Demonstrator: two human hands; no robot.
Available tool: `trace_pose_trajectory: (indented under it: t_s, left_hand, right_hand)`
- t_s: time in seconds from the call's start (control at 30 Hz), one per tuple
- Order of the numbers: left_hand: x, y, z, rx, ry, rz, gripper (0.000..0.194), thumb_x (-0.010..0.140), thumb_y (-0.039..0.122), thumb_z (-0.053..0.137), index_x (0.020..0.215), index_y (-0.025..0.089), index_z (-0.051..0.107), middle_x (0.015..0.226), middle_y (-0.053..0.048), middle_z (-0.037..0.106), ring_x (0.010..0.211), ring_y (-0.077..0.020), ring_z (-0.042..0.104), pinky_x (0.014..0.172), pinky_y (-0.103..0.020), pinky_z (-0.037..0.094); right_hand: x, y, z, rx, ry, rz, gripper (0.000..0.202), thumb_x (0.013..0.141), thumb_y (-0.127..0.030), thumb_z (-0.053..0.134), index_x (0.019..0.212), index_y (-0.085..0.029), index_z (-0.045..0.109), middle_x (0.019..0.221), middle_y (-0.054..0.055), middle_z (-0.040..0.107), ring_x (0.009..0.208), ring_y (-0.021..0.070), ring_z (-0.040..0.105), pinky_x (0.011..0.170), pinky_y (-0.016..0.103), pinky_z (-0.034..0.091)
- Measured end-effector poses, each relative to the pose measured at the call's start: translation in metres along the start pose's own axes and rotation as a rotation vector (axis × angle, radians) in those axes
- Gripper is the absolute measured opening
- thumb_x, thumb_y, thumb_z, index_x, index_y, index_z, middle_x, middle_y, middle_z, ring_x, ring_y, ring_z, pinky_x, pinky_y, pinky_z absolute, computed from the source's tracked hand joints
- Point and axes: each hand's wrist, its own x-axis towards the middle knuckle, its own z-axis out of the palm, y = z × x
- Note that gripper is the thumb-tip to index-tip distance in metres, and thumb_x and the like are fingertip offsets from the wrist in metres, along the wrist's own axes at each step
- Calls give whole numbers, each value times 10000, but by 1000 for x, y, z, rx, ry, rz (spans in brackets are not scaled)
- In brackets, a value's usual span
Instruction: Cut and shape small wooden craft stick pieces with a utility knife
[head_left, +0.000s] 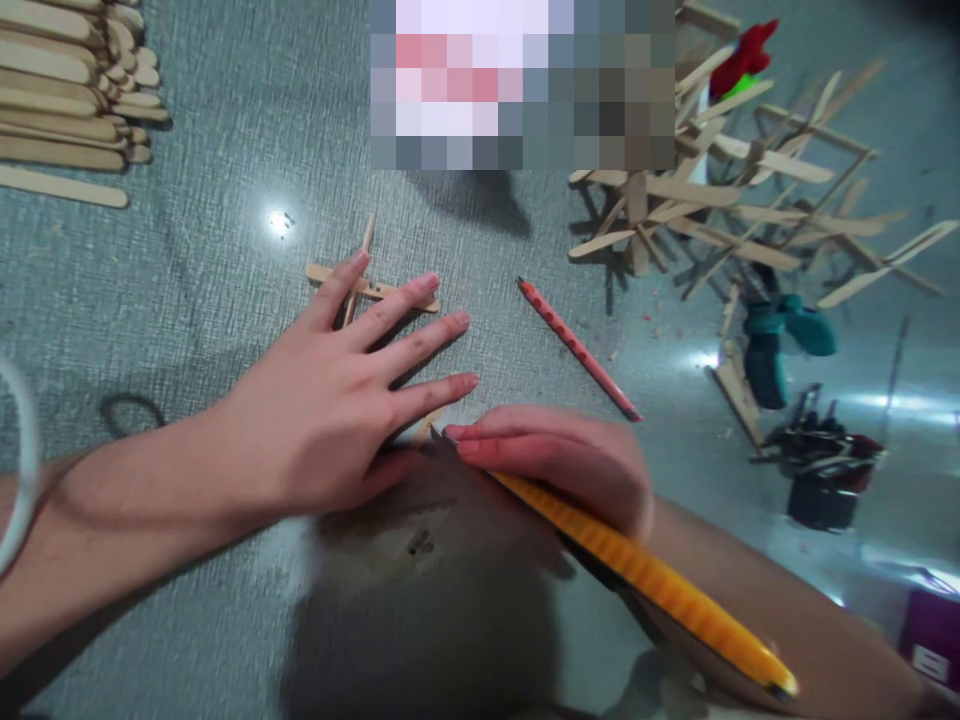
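My left hand lies flat on the table with its fingers spread. Near its fingertips are two crossed craft sticks, partly hidden under the fingers. Another light stick piece shows beside the left thumb, mostly covered. In my right hand is a yellow utility knife, its long handle slanting down to the right. The fingers close around its front end, and the blade tip points at the small stick piece by my left thumb. I cannot tell whether the blade touches it.
A pink pencil lies beyond my right hand. Stacked craft sticks sit at the upper left. On the right stand a framework of joined sticks, a teal-handled tool and a dark container holding small items. A purple object lies lower right.
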Motion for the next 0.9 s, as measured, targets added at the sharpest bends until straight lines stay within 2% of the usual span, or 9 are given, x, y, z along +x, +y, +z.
trace_pose_trajectory:
  t_s: [0.17, 0.27, 0.37, 0.47, 0.53, 0.67, 0.8, 0.9]
  left_hand:
    - [-1, 1, 1, 17, 21, -12, 557, 1014, 573, 464, 1511, 341, 560, 1713, -25, 383, 1614, -404, 259, 1304, -708, 25]
    - [-1, 0, 0, 9, 24, -10, 565, 1010, 587, 454, 1506, 340, 567, 1709, -26, 391, 1607, -419, 267, 1297, -720, 39]
    - [0, 1, -2, 12, -1, -7, 581, 1012, 589, 452, 1523, 329, 549, 1703, -37, 398, 1601, -436, 266, 1273, -750, 69]
    - [0, 2, -3, 29, -11, -19, 582, 1014, 592, 454, 1525, 329, 545, 1700, -37, 400, 1603, -426, 260, 1277, -738, 69]
    - [0, 3, -2, 37, -3, -15, 570, 1014, 579, 457, 1513, 324, 563, 1698, -48, 404, 1606, -426, 258, 1283, -730, 67]
    - [0, 2, -1, 32, 20, 3, 567, 1004, 567, 465, 1499, 319, 584, 1693, -62, 412, 1602, -433, 272, 1289, -725, 75]
    - [0, 0, -1, 28, 6, 3, 596, 993, 586, 495, 1522, 321, 558, 1698, -55, 407, 1599, -436, 274, 1287, -728, 62]
    - [0, -2, -1, 20, -10, 15, 620, 985, 595, 525, 1543, 324, 528, 1711, -49, 385, 1609, -432, 247, 1282, -736, 27]
  right_hand:
    - [2, 0, 2, -51, 2, -85, 187, 1065, -310, 583, 1167, -302, 739, 930, 21, 812, 804, 187, 794, 659, 276, 656]
    - [3, -4, 1, -47, 16, -86, 198, 1078, -300, 546, 1153, -302, 729, 837, 16, 785, 732, 170, 768, 639, 265, 636]
    - [2, -7, -2, -16, -12, 14, 197, 1087, -277, 526, 1120, -302, 718, 893, 6, 804, 781, 159, 782, 740, 275, 657]
    - [-1, -7, -6, 22, -71, 122, 175, 1076, -310, 550, 1095, -297, 723, 1000, 4, 827, 887, 187, 804, 836, 306, 668]
    - [-4, -5, -8, 34, -104, 125, 176, 1070, -321, 562, 1138, -289, 722, 1050, 13, 826, 949, 200, 803, 872, 317, 660]
    - [-5, -4, -6, -16, -150, 61, 200, 1074, -232, 550, 1212, -275, 688, 1117, 33, 809, 1026, 181, 781, 910, 304, 628]
    - [-1, -8, 0, -54, -36, 1, 125, 1074, -247, 548, 1147, -252, 650, 1037, 62, 794, 917, 173, 773, 794, 291, 621]
    - [4, -10, 0, -82, 15, -88, 138, 1069, -317, 514, 1134, -236, 605, 797, 39, 713, 679, 181, 699, 625, 303, 583]
